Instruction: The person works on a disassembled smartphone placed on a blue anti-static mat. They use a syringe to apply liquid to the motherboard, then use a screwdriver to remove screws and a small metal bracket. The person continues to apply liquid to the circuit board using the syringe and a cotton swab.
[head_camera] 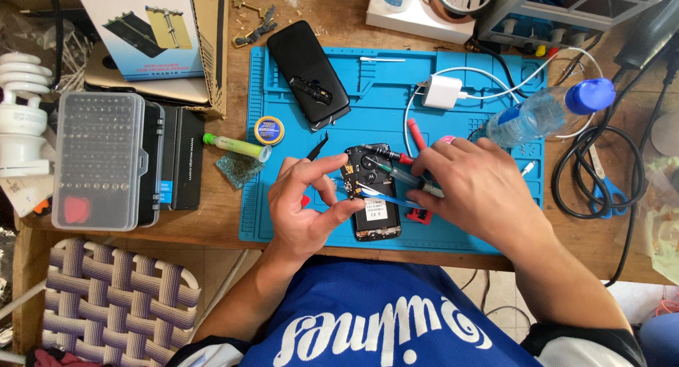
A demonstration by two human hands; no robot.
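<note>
An opened black phone [373, 218] lies face down on the blue work mat [438, 123], its inner boards exposed. My left hand [308, 204] rests at the phone's left side, thumb and forefinger pinching a thin blue pry tool [385, 196] that lies across it. My right hand [481, 190] covers the phone's right side and grips a clear-handled screwdriver [399, 174] pointing toward the phone's top. Red-tipped probes [416, 135] lie under that hand.
The phone's black back cover [308, 71] lies at the mat's upper left. A white charger [443, 92], a water bottle [541, 113], black tweezers [318, 147], a solder tin [269, 130], a green tube [237, 145] and a clear bit case [99, 160] surround the mat. Scissors [607, 190] and black cables sit right.
</note>
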